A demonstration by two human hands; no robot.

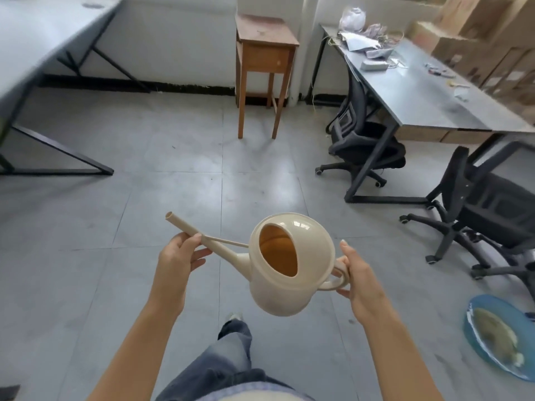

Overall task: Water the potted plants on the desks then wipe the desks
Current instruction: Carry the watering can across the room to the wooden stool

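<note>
I carry a cream plastic watering can (pixel 289 290) in front of me above the grey tiled floor. Its round body has a wide oval opening on top and a long thin spout pointing up and to the left. My left hand (pixel 178 259) grips the spout near its tip. My right hand (pixel 354 280) holds the loop handle at the can's right side. A grey desk (pixel 428 94) stands at the right and a white desk (pixel 43 33) at the far left. No potted plant shows in this view.
A small wooden side table (pixel 265 62) stands against the back wall. Two black office chairs (pixel 362 146) (pixel 492 215) sit by the right desk, which holds scattered papers and bags. Cardboard boxes (pixel 492 39) are stacked behind it. A blue basin (pixel 498 340) lies on the floor at right.
</note>
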